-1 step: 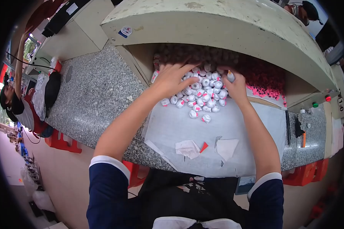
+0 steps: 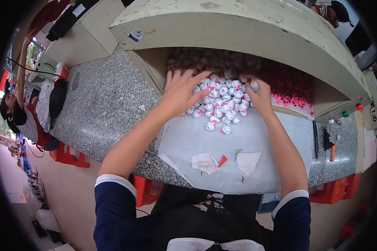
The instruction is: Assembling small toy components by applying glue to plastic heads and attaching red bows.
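Note:
A heap of small white balls with pink spots [image 2: 222, 98] spreads from inside the cabinet opening onto a pale sheet [image 2: 188, 138]. My left hand [image 2: 182, 93] rests at the heap's left side, palm down and fingers spread, with the thumb over the balls. At the right side of the heap is my right hand [image 2: 260, 95]. Its fingers are curled round a small whitish tube with a yellowish tip [image 2: 254, 85]; most of the tube is hidden in the hand. More balls lie in shadow deeper in the opening.
A mass of bright pink pieces [image 2: 291, 92] lies right of the heap. The beige cabinet [image 2: 222, 31] overhangs both. Paper scraps [image 2: 205, 163] and a red scrap [image 2: 223, 161] lie nearer me. An orange-handled tool [image 2: 333, 152] is at the right. Another person [image 2: 29, 121] is at far left.
My left hand has shifted a little left and nearer me, its fingers spread wider. Some balls have moved slightly left. The right hand stays nearly in place.

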Tool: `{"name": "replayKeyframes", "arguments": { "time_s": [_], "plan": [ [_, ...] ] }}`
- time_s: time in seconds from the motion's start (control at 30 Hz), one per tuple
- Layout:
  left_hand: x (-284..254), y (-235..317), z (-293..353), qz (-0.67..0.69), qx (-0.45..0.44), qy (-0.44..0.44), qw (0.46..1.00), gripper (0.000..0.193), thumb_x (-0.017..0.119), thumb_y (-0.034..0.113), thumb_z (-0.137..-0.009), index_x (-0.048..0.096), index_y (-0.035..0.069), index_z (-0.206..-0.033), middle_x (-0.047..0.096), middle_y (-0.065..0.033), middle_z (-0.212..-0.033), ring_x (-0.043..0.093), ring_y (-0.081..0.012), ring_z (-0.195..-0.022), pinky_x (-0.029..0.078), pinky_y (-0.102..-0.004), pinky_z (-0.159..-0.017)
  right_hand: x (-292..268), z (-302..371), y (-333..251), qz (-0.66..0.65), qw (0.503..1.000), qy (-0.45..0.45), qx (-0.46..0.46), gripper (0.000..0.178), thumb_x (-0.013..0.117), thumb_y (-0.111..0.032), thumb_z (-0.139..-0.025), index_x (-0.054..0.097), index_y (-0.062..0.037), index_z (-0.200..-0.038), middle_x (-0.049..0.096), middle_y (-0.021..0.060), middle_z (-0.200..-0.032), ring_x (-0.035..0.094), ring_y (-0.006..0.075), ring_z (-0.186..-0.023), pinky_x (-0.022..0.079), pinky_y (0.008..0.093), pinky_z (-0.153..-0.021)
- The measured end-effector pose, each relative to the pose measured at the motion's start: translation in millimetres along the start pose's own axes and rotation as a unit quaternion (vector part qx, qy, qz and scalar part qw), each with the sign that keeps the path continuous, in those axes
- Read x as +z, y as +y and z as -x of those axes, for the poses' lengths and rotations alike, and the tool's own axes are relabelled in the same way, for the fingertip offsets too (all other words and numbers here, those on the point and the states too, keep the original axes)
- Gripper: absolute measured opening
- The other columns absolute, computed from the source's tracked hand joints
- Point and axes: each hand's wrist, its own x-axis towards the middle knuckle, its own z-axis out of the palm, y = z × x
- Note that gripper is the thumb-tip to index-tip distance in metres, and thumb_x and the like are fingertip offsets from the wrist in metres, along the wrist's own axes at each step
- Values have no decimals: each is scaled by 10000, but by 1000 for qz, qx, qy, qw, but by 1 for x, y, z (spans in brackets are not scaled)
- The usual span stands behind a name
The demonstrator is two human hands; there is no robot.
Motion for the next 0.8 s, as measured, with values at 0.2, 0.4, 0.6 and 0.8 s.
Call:
{"name": "replayKeyframes", "arguments": {
  "time_s": [0.2, 0.4, 0.6, 0.8],
  "plan": [
    [69, 6, 57, 24, -104, 112, 988, 632, 500, 401, -747, 248, 136, -1262, 102, -235, -1293, 73, -467, -1166, 41, -518, -944, 4, 14, -12, 1, 1000, 15, 6, 261, 491, 9, -660, 563, -44, -905, 583, 106, -876, 550, 214, -837, 398, 268, -761],
    [75, 20, 28, 65, -32, 139, 988, 630, 494, 384, -757, 242, 97, -1258, 116, -232, -1291, 76, -403, -1194, 40, -514, -945, 15, 37, -35, -16, 999, -2, -43, 257, 488, 27, -662, 554, -41, -901, 556, 105, -970, 462, 254, -1002, 331, 312, -864],
    [57, 51, 42, -30, -17, 113, 993, 567, 500, 409, -744, 300, 227, -1243, 107, -219, -1300, 53, -433, -1188, 28, -599, -892, -27, 62, -27, -115, 988, 66, 75, 250, 466, 19, -701, 531, -7, -941, 521, 109, -1041, 454, 201, -1020, 308, 282, -878],
    [74, 43, 34, 32, -78, 145, 986, 540, 504, 393, -747, 332, 221, -1229, 141, -186, -1304, 67, -425, -1190, 29, -605, -887, -15, 83, -37, -135, 981, 34, 134, 278, 473, 4, -709, 513, -9, -984, 462, 129, -1124, 415, 194, -1054, 282, 277, -896]
  ]
}}
